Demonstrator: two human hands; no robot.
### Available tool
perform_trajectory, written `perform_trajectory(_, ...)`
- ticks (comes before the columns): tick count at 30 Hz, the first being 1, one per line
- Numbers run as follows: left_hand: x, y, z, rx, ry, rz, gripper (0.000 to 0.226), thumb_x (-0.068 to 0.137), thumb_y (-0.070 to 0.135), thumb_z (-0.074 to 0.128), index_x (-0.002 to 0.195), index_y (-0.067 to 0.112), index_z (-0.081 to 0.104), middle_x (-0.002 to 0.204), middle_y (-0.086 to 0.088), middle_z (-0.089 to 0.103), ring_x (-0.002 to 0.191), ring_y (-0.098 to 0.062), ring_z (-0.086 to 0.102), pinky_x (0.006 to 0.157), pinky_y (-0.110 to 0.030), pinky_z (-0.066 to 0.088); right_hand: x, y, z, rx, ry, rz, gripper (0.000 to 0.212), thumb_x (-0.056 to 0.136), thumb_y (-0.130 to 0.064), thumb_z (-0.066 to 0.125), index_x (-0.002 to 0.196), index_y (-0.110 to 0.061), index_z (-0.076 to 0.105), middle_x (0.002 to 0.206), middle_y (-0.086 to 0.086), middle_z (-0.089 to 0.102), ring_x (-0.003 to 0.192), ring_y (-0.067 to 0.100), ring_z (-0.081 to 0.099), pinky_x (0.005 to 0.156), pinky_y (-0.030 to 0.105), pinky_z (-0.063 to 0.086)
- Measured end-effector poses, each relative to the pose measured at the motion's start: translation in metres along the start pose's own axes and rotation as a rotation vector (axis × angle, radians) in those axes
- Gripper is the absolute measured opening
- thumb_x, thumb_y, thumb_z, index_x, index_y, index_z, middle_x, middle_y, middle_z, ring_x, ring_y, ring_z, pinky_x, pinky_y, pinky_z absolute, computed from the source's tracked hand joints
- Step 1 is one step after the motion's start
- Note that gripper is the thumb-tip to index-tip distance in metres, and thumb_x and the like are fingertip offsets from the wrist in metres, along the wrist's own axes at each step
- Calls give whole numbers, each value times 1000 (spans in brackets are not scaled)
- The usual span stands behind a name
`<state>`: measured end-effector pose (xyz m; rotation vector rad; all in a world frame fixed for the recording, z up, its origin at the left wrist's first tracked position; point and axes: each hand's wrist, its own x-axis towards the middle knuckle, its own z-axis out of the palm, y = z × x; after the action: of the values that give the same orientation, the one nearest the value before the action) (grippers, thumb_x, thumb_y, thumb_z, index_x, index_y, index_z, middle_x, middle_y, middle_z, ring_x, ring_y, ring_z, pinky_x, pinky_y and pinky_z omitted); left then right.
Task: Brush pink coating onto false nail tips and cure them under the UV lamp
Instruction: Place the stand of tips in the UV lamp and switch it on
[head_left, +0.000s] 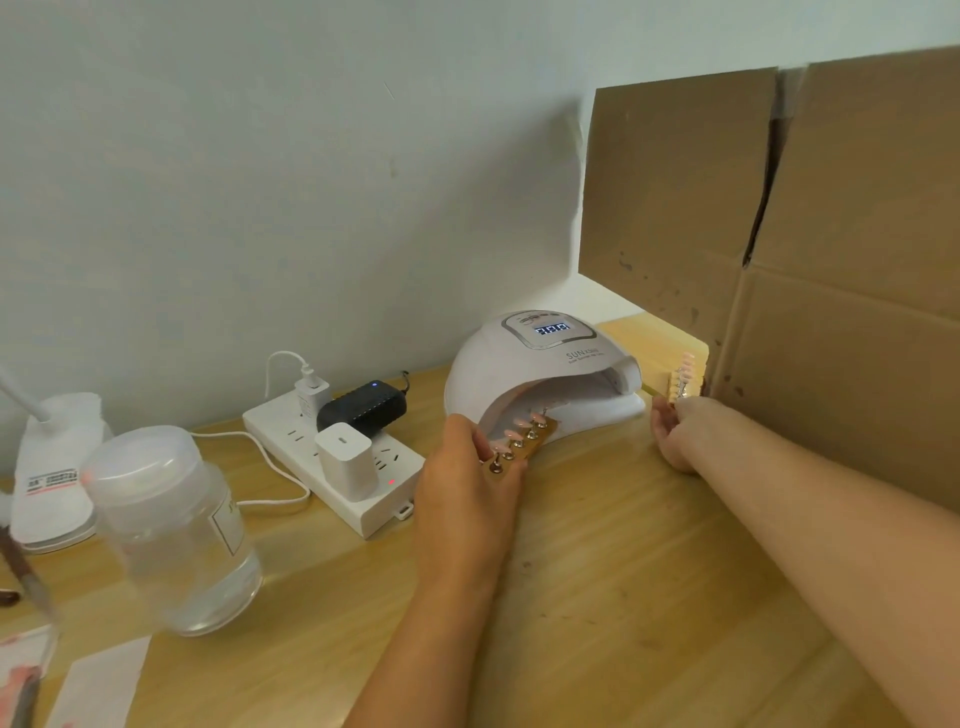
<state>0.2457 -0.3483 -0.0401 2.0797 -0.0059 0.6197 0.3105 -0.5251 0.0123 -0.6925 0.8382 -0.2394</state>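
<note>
Left hand (467, 467) fingers (480, 441) pinch the near end of a gold strip (519, 441) of pink nail tips (511, 432); far end sits in the mouth of the UV lamp (540, 374), display lit. Right hand (675, 431), at 3 o'clock of the lamp, fingers curled round a second strip of tips (685, 376), held upright by the cardboard box (831, 260). Power strip (343, 457) at 9 o'clock of the lamp, clear jar (176, 530) further out at 8 o'clock on the desk (623, 597).
</note>
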Motion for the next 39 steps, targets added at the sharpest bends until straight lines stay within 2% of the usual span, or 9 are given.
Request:
perform_trajectory(2, 0, -1, 1, -4, -2, 0, 32, 75, 23, 72, 79, 19, 40, 73, 9, 51, 71, -16, 49, 52, -20, 32, 5, -2, 3, -92, -7, -6, 27, 98, -6, 37, 72, -5, 47, 63, 1, 43, 50, 5, 41, 35, 14, 38)
perform_trajectory(5, 1, -1, 1, -8, -1, 2, 33, 75, 23, 72, 79, 20, 39, 73, 9, 51, 71, -16, 48, 53, -19, 32, 9, -2, 6, -249, -4, -57, 35, 99, -8, 31, 65, -9, 40, 62, -1, 39, 49, 4, 34, 30, 10, 30)
perform_trajectory(10, 1, -1, 2, -36, 5, -19, 34, 74, 23, 73, 78, 21, 39, 70, 9, 49, 69, -15, 48, 52, -21, 34, -10, 24, -13, -636, -123, -417, 29, 93, -21, 49, 66, -11, 52, 50, 1, 45, 31, 7, 33, 30, 13, 23)
perform_trajectory(15, 1, 0, 4, -57, 36, -20, 34, 74, 24, 73, 80, 22, 40, 75, 9, 52, 73, -12, 50, 59, -26, 40, -46, 48, -32, -1112, -541, -58, 23, 95, -21, 48, 87, -6, 62, 44, -1, 57, 28, 3, 40, 29, 12, 28)
perform_trajectory(19, 0, 1, 6, -74, 32, -4, 35, 71, 24, 73, 86, 22, 41, 78, 11, 54, 75, -11, 52, 62, -27, 42, -51, 60, -24, -1001, -582, -14, 24, 96, -26, 49, 87, -8, 62, 41, -2, 48, 26, 3, 32, 27, 12, 22)
perform_trajectory(25, 1, 2, 7, -107, -6, 19, 47, 67, 25, 79, 89, 29, 38, 81, 12, 55, 76, -1, 51, 62, -7, 37, -43, 63, -10, -853, -552, 16, 30, 94, -16, 51, 65, -8, 52, 38, -3, 41, 25, 3, 27, 26, 11, 19)
perform_trajectory(32, 0, 4, 7, -138, -67, 46, 49, 73, 27, 75, 109, 27, 43, 89, 18, 51, 89, -2, 53, 66, -7, 38, -20, 54, 2, -810, -455, -121, 19, 90, -10, 54, 71, -6, 54, 35, -4, 46, 25, 1, 33, 26, 11, 26)
perform_trajectory(36, 0, 5, 5, -176, -40, 70, 40, 78, 22, 69, 100, 36, 40, 93, 17, 51, 89, 2, 48, 66, -3, 35, -7, 47, 17, -811, -391, -164, 21, 91, -4, 44, 70, -5, 48, 31, -3, 47, 21, 2, 31, 26, 9, 25)
perform_trajectory(39, 0, 4, 5, -150, -11, 120, 33, 81, 18, 66, 105, 27, 45, 100, 13, 51, 91, 2, 43, 70, 1, 32, -2, 45, 29, -888, -364, -180, 18, 92, -3, 43, 74, -4, 46, 40, 4, 54, 20, 2, 32, 26, 9, 27)
